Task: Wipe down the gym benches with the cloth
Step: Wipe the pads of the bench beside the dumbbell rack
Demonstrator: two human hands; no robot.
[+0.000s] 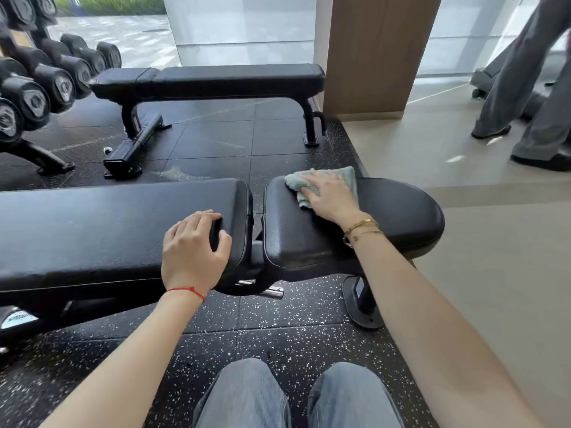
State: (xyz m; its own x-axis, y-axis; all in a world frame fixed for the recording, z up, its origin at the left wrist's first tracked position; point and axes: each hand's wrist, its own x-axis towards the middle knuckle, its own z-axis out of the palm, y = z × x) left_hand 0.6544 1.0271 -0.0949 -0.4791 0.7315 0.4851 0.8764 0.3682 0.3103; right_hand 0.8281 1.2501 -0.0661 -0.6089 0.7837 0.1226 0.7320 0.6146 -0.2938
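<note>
Bright daylight from windows (241, 29), glossy bench glare, wide-angle edge bending

The near bench (108, 230) was padded in black leather-like vinyl, finely grained, with a soft sheen. On it lay the pale green cloth (295, 182), of nubby terry. Under the bench a chrome pin (272, 292) shone, and the floor (278, 341) was matt black rubber, white-flecked. Beyond the bench stood a wood-grain column (370, 50).

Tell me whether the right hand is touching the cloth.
Touching. The head view shows the right hand flat on the green cloth, pressing it onto the bench's seat pad.
</note>
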